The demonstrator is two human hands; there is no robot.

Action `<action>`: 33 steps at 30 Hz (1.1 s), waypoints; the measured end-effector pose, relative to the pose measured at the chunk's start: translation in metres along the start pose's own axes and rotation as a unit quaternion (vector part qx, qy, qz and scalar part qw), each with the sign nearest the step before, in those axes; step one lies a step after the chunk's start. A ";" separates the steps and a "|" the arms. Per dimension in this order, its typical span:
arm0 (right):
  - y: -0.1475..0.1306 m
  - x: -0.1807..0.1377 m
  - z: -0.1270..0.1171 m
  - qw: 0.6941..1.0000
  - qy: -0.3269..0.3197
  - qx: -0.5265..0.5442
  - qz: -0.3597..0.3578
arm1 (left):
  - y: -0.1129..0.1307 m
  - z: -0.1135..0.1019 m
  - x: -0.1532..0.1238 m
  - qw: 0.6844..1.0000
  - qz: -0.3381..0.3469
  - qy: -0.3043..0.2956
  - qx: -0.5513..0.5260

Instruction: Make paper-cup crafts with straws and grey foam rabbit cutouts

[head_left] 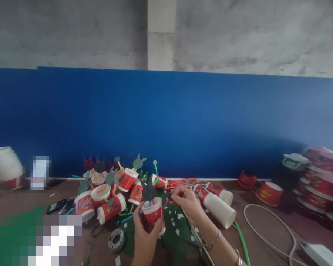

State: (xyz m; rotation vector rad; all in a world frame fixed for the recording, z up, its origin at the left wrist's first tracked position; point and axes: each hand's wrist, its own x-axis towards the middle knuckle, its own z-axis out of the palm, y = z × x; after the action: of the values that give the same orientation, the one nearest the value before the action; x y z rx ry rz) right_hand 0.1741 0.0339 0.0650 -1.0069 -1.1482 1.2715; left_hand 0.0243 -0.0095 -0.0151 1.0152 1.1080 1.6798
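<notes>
My left hand (147, 236) is wrapped round a red and white paper cup (152, 213). A dark animal-head cutout with ears (149, 191) stands above the cup's rim, and a bent pink straw (165, 203) sticks out of its right side. Close beside that straw is my right hand (184, 199), its thumb and fingertips pinched together. Whatever may be between those fingertips is too small to make out. Small white paper scraps (179, 216) lie on dark green paper (172, 240) below the hands.
Several red cups with straws and cutouts (111, 208) crowd the left. A tape roll (116, 240) lies near my left hand. Stacked paper cups (220, 210), scissors (194, 242) and a looped white cable (269, 207) are on the right. A blue panel (166, 122) stands behind.
</notes>
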 end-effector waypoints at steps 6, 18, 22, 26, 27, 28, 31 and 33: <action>-0.004 0.000 -0.003 0.997 0.004 -0.074 -0.015 | 0.004 0.003 -0.002 1.000 0.004 0.004 0.005; 0.000 0.007 -0.009 0.991 -0.024 -0.131 -0.023 | 0.000 0.002 -0.001 1.000 0.001 0.015 0.011; 0.000 0.005 -0.007 0.988 -0.008 -0.154 -0.033 | 0.001 0.002 -0.001 1.000 0.000 0.013 0.005; 0.002 0.005 -0.006 0.988 0.005 -0.151 -0.038 | 0.002 0.001 -0.001 1.000 -0.012 -0.001 0.012; 0.003 0.006 -0.006 0.989 0.005 -0.141 -0.039 | 0.002 0.000 -0.001 1.000 -0.014 -0.002 0.013; 0.004 0.006 -0.007 0.991 0.003 -0.130 -0.041 | 0.002 0.000 -0.001 1.000 -0.017 -0.003 0.014; 0.004 0.007 -0.007 0.993 -0.009 -0.106 -0.051 | 0.001 0.000 -0.001 1.000 -0.019 -0.005 0.015; 0.003 0.006 -0.007 0.993 -0.016 -0.105 -0.053 | 0.000 0.000 -0.001 1.000 -0.019 -0.008 0.016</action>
State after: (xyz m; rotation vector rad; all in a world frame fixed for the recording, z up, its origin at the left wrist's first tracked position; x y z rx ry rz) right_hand 0.1804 0.0409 0.0611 -1.0673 -1.3637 1.1025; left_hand 0.0246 -0.0101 -0.0154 1.0186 1.1404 1.6266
